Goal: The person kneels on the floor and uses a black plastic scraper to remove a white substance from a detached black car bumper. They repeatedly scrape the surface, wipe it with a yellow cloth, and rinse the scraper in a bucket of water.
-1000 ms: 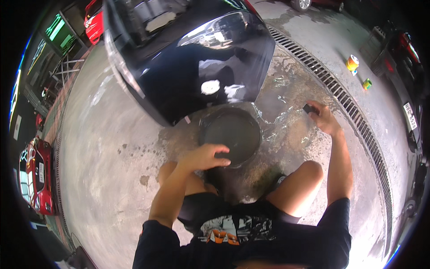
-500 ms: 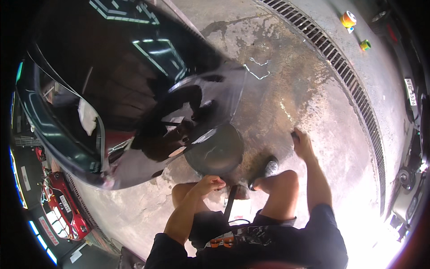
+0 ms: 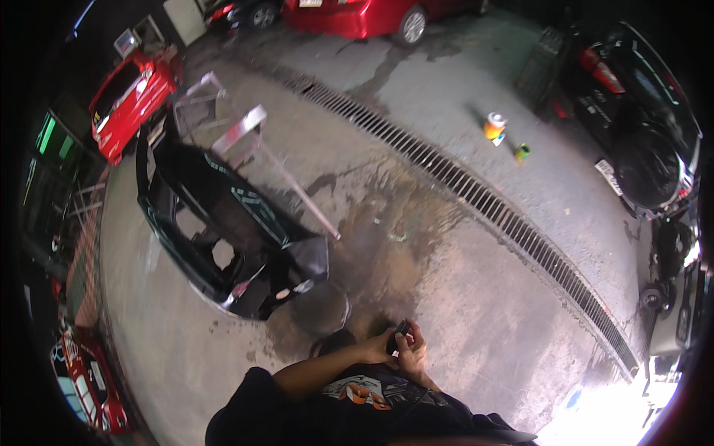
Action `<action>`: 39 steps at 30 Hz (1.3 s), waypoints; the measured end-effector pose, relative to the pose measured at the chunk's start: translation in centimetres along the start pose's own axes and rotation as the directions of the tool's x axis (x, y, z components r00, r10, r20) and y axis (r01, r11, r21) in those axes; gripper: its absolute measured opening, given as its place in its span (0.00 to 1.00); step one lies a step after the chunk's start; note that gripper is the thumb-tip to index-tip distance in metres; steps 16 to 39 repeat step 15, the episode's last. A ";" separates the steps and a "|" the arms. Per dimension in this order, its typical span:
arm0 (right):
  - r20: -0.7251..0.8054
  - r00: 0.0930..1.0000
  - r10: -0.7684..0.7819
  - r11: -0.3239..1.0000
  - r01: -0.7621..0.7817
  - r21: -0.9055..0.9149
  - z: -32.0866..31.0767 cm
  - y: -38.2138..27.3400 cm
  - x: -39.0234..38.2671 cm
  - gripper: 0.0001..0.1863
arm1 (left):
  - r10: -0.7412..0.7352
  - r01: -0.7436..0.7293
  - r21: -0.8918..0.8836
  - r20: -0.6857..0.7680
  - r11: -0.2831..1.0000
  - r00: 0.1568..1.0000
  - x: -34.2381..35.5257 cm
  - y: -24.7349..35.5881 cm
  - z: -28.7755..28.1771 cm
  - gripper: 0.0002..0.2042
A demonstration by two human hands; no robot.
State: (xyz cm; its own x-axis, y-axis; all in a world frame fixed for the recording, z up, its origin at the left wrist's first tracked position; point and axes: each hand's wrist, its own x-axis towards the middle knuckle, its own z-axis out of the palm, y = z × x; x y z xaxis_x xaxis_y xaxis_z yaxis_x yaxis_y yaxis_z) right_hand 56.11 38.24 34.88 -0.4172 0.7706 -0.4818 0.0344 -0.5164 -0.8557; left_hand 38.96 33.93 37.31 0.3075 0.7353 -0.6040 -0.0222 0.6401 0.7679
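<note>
My left hand (image 3: pixel 378 348) and my right hand (image 3: pixel 412 351) are together close to my body. Between them is a small dark block-like object (image 3: pixel 402 328); its exact kind cannot be made out. My right fingers curl around it, and my left hand closes on it from the other side. Ahead and to the left, a glossy dark car bumper (image 3: pixel 253 223) rests above the floor, its near end beside a round, dark, basin-like thing (image 3: pixel 321 307). What supports the bumper is mostly hidden.
A metal stand (image 3: pixel 242 130) with a long bar lies beyond the bumper. A drain grate (image 3: pixel 446 175) crosses the concrete floor. Past it are an orange can (image 3: pixel 494 125) and a green cup-like container (image 3: pixel 522 152). A red car (image 3: pixel 357 16) and a dark vehicle (image 3: pixel 632 126) stand farther off.
My view has risen and moved back from the bumper. My right hand, lowered and apart before with a dark object, has come in to meet my left.
</note>
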 end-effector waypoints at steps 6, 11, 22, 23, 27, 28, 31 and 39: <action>-0.143 0.966 -0.217 0.891 0.136 -0.433 -4.1 -10.7 -0.7 0.42 | 0.141 -0.167 0.377 0.096 0.911 0.985 4.0 8.2 -0.3 0.33; 0.033 0.228 -0.973 0.199 0.905 -0.377 -11.6 -33.9 -10.9 0.32 | 0.231 -0.073 0.525 -0.241 0.848 0.943 3.6 10.0 -9.0 0.31; -0.722 -0.490 -0.489 -0.410 0.859 -0.306 -10.7 -47.8 -16.0 0.33 | 0.031 0.160 0.415 -0.418 0.895 0.908 1.4 4.7 -13.5 0.36; -0.722 -0.490 -0.489 -0.410 0.859 -0.306 -10.7 -47.8 -16.0 0.33 | 0.031 0.160 0.415 -0.418 0.895 0.908 1.4 4.7 -13.5 0.36; -0.722 -0.490 -0.489 -0.410 0.859 -0.306 -10.7 -47.8 -16.0 0.33 | 0.031 0.160 0.415 -0.418 0.895 0.908 1.4 4.7 -13.5 0.36; -0.722 -0.490 -0.489 -0.410 0.859 -0.306 -10.7 -47.8 -16.0 0.33 | 0.031 0.160 0.415 -0.418 0.895 0.908 1.4 4.7 -13.5 0.36; -0.722 -0.490 -0.489 -0.410 0.859 -0.306 -10.7 -47.8 -16.0 0.33 | 0.031 0.160 0.415 -0.418 0.895 0.908 1.4 4.7 -13.5 0.36; -0.722 -0.490 -0.489 -0.410 0.859 -0.306 -10.7 -47.8 -16.0 0.33 | 0.031 0.160 0.415 -0.418 0.895 0.908 1.4 4.7 -13.5 0.36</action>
